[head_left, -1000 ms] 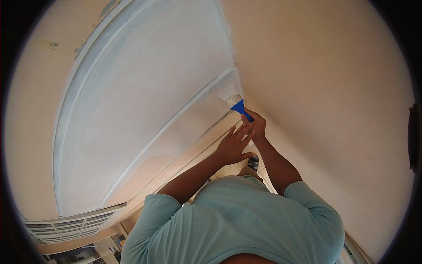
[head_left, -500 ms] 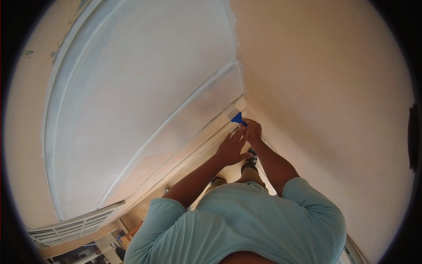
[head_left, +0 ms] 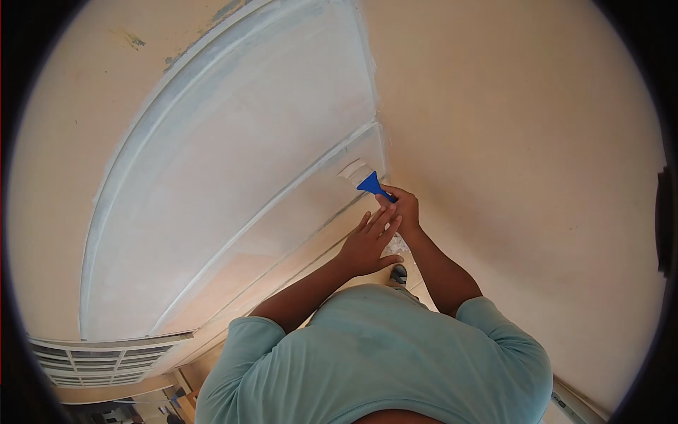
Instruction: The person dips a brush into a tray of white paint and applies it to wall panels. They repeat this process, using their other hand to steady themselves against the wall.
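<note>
In the head view, my right hand [head_left: 405, 209] is wrapped round the blue handle of a putty knife [head_left: 370, 183]. Its wide blade, with pale filler on it, points up and left over the lower band of the whitish wall panel [head_left: 233, 162], close to the corner. My left hand [head_left: 366, 246] is just below and to the left, palm toward the wall, fingers stretched out and apart. Its fingertips overlap the right hand near the handle's end, and nothing shows in its grip.
A plain beige wall [head_left: 522, 155] rises on the right and meets the panel at the corner. At lower left is a louvred window frame [head_left: 106, 359]. White debris [head_left: 397, 245] lies on the floor past my shoe [head_left: 399, 273].
The putty knife has moved up and left, from the lower ledge onto the panel's lower band. Both hands stay together, and the view has shifted slightly.
</note>
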The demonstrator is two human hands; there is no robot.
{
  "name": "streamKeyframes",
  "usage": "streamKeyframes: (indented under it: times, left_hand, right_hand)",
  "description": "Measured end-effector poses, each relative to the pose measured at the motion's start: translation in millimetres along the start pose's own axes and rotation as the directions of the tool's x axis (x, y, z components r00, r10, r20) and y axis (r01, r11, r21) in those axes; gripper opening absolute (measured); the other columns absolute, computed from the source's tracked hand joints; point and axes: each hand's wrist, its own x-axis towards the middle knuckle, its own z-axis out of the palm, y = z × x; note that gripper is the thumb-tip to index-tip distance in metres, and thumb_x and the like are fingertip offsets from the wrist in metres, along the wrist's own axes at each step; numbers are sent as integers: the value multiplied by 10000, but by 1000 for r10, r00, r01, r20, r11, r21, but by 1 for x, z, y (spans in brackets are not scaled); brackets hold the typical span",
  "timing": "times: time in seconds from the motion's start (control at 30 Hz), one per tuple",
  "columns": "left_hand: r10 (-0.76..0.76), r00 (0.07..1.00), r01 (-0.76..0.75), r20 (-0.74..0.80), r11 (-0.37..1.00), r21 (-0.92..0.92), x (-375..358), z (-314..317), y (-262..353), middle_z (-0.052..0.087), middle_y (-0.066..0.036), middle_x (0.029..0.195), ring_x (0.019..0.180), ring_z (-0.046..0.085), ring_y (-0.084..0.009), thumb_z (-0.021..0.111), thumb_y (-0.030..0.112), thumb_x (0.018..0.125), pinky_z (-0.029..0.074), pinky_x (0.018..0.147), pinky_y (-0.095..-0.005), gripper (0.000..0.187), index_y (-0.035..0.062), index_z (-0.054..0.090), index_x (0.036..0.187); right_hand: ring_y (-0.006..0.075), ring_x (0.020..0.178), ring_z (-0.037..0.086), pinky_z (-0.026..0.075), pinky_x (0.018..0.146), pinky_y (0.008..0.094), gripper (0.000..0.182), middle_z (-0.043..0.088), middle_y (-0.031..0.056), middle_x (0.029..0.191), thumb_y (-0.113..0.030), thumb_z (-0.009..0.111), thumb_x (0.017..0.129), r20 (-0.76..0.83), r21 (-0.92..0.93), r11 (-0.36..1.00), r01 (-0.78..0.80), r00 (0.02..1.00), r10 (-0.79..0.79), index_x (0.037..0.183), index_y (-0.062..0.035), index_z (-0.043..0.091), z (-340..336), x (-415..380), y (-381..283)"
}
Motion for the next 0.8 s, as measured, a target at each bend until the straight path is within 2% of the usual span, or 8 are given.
streamKeyframes:
  times: [0.1, 0.17, 0.27, 0.4, 0.47, 0.5, 0.6, 0.8]
  left_hand:
    - [52, 997, -53, -53, 999, -14, -3, -16, 14, 212, -212, 1583, 1449, 261, -395, 680, 554, 818, 281, 1139, -560, 897, 37, 359, 1476]
    - [59, 994, -60, -89, 998, -15, -7, -26, 23, 217, -212, 1581, 1449, 265, -390, 690, 538, 809, 272, 1143, -561, 878, 40, 387, 1465]
    - [72, 988, -75, -133, 997, -12, -13, -33, 31, 243, -189, 1578, 1432, 313, -371, 679, 544, 819, 309, 1121, -566, 815, 100, 430, 1455]
    - [84, 986, -83, -144, 996, 11, -28, -38, 38, 322, -150, 1552, 1425, 336, -341, 688, 507, 824, 313, 1125, -555, 712, 153, 499, 1412]
    - [123, 970, -136, -208, 989, -50, -39, -46, 41, 508, -81, 1429, 1363, 442, -279, 717, 433, 821, 344, 1116, -523, 549, 187, 608, 1298]
    - [118, 971, -128, -208, 991, -39, -46, -44, 38, 508, -81, 1429, 1363, 442, -279, 717, 433, 821, 344, 1116, -523, 549, 187, 608, 1298]
    - [28, 971, -55, -239, 993, -106, -58, -37, 27, 685, 5, 1118, 1160, 607, -203, 756, 330, 796, 418, 1057, -478, 350, 190, 704, 1112]
    - [-78, 971, 53, -224, 992, -118, -66, -7, 5, 711, -24, 1023, 1052, 650, -223, 761, 242, 761, 465, 997, -460, 289, 157, 722, 1034]
  right_hand:
    - [105, 687, 603, 501, 651, 267, 352, 700, 95, 794, -218, 774, 838, -55, 82, 995, 63, 997, -59, 1124, -24, 713, -6, -10, -27]
    - [71, 672, 546, 471, 621, 229, 313, 660, 5, 786, -159, 769, 853, -66, 172, 980, 97, 994, -87, 1116, 1, 713, -9, -17, -44]
    - [94, 740, 614, 507, 687, 245, 326, 719, 94, 883, -175, 758, 849, -51, 165, 982, 94, 995, -87, 1125, -9, 709, -12, -19, -47]
    - [98, 752, 618, 510, 703, 250, 311, 723, 81, 913, -144, 764, 844, -71, 218, 963, 158, 987, -146, 1122, -15, 712, -14, -27, -50]
    - [83, 751, 607, 499, 693, 237, 315, 717, 77, 922, -103, 769, 833, -142, 201, 939, 279, 957, -254, 1129, -18, 708, -14, -33, -50]
    - [83, 751, 607, 499, 693, 237, 315, 717, 77, 922, -103, 769, 833, -136, 210, 936, 283, 956, -259, 1129, -18, 708, -13, -36, -48]
    - [59, 718, 582, 479, 657, 220, 346, 693, 47, 869, -85, 772, 826, -126, 311, 922, 229, 972, -199, 1158, -23, 693, -10, -37, -44]
    - [42, 646, 528, 429, 586, 214, 403, 599, -20, 741, -70, 770, 824, 73, 269, 956, 119, 987, -143, 1205, -32, 642, -1, -23, -10]
